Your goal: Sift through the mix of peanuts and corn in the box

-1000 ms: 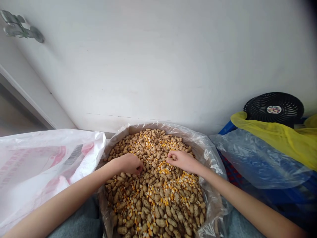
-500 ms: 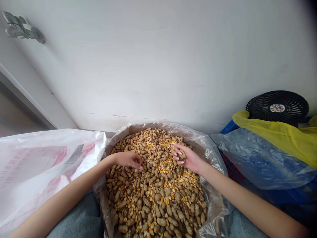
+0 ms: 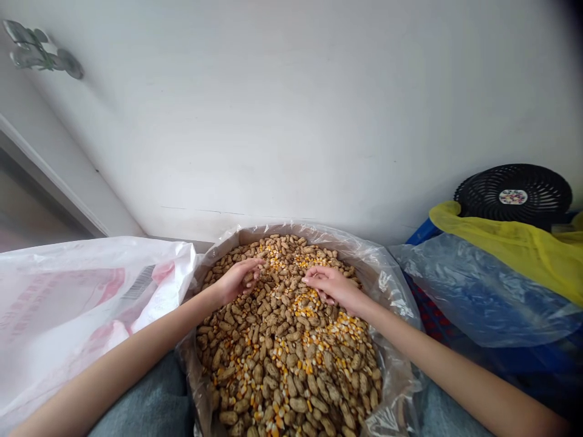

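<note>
Unshelled peanuts (image 3: 298, 405) and loose yellow and white corn kernels (image 3: 334, 335) lie mixed in a round container lined with a clear plastic bag (image 3: 395, 285). Over the left part of the pile is my left hand (image 3: 237, 281), its palm turned inward and its fingers curled round peanuts. My right hand (image 3: 336, 287) is palm down at the right, low over the corn and peanuts, with thumb and fingers drawn together. Whatever is inside its fingers is hidden.
A white plastic sack (image 3: 82, 303) with pink print lies at the left. At the right are a black fan (image 3: 512, 193), yellow mesh cloth (image 3: 510, 237) and a clear plastic sheet (image 3: 483, 291) over something blue. A white wall (image 3: 291, 121) rises behind, with a metal tap (image 3: 43, 51) upper left.
My left hand has lifted away from the pile, moved up and turned its palm inward. My right hand has rolled from palm up, with a peanut showing, to palm down.
</note>
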A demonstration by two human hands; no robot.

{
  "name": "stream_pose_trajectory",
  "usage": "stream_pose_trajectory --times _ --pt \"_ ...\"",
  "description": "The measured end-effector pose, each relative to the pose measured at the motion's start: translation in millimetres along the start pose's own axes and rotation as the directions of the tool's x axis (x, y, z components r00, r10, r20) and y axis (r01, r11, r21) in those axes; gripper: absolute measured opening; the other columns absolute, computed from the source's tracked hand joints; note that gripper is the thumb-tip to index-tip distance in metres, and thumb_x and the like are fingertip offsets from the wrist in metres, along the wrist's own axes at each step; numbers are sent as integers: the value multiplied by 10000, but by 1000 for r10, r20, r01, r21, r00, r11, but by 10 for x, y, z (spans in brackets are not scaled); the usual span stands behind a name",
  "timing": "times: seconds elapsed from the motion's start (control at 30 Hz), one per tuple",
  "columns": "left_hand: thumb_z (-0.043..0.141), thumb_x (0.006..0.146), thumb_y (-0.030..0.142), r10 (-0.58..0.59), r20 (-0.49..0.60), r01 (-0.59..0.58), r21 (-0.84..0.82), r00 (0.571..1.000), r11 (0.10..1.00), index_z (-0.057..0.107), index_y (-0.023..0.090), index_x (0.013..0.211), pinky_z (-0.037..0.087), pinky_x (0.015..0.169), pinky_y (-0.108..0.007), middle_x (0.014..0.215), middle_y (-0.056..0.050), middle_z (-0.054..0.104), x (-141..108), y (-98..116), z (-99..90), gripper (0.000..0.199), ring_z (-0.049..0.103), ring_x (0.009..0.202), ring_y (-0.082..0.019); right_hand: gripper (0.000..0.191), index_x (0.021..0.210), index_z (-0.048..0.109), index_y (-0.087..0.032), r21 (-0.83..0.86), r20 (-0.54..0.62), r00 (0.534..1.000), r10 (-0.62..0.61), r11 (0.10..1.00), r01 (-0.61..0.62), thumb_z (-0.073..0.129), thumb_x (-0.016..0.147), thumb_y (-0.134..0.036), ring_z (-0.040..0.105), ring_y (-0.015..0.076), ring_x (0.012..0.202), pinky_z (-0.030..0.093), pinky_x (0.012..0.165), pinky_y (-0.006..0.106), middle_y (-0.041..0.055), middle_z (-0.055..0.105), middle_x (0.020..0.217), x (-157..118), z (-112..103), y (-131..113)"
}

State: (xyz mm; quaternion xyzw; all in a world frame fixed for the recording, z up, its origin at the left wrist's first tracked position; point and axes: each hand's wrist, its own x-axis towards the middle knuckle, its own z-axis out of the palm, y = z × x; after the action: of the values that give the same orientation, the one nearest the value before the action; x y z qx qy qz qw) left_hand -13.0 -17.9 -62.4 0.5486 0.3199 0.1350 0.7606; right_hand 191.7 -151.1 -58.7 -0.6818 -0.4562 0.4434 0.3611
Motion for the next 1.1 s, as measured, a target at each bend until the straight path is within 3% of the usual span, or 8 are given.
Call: stream_pose_trajectory --times 0.13,0.27,0.4,0.5,0.57,0.77,0.97,1.1 --pt "440 732 484 257 -44 -108 830 965 548 475 200 990 284 531 -222 684 -17 478 95 -154 48 385 424 583 -113 241 939 545 -225 -612 -22 973 -228 773 168 490 741 -350 451 112 612 292 530 220 4 505 730 17 67 9" --pt "357 781 423 285 14 -54 989 958 134 467 218 1001 280 587 -255 826 -47 552 146 -223 39 320 492 731 -189 180 882 557 -212 -741 26 969 -247 646 184 456 762 -299 479 131 730 322 596 240 12 510 901 50 159 89" --pt "403 767 448 313 -59 -71 919 948 389 490 179 877 283 578 -232 738 -30 526 153 -235 0 303 460 668 -142 177 800 566 -171 -564 3 974 -228 804 189 510 737 -327 468 129 744 340 651 256 27 504 880 84 149 133" --pt "445 728 519 247 -118 -139 569 962 810 457 145 782 250 485 -202 620 -7 404 123 -175 -8 378 350 531 -82 280 858 545 -143 -13 -13 999 -35 999 35 570 702 -374 431 89 637 330 533 205 41 499 836 86 60 99" --pt "465 709 531 155 -105 -140 138 982 980 388 140 730 210 427 -190 590 11 302 90 -105 7 399 264 473 -60 309 913 506 -147 431 5 997 82 899 -76 600 688 -336 399 63 583 268 440 160 39 490 866 71 -14 58" --pt "450 739 335 32 -11 -32 -572 999 820 411 170 825 192 375 -164 631 14 307 23 17 57 190 307 461 -58 255 964 469 -191 809 74 996 55 581 -92 504 712 -221 390 66 559 206 370 132 22 462 865 28 -121 7" --pt "432 738 481 92 -53 -86 101 994 991 462 173 869 166 365 -178 638 4 354 45 -57 35 336 284 429 -52 371 690 365 -121 450 99 995 31 890 -72 513 729 -460 319 46 480 163 356 141 3 367 655 57 8 34" --pt "349 794 397 293 200 -274 931 935 240 494 228 1029 361 627 -259 857 -49 535 24 -55 5 323 499 721 -166 266 952 494 -200 -392 9 981 -192 902 180 425 796 -405 401 80 496 300 453 202 2 485 678 82 80 33"
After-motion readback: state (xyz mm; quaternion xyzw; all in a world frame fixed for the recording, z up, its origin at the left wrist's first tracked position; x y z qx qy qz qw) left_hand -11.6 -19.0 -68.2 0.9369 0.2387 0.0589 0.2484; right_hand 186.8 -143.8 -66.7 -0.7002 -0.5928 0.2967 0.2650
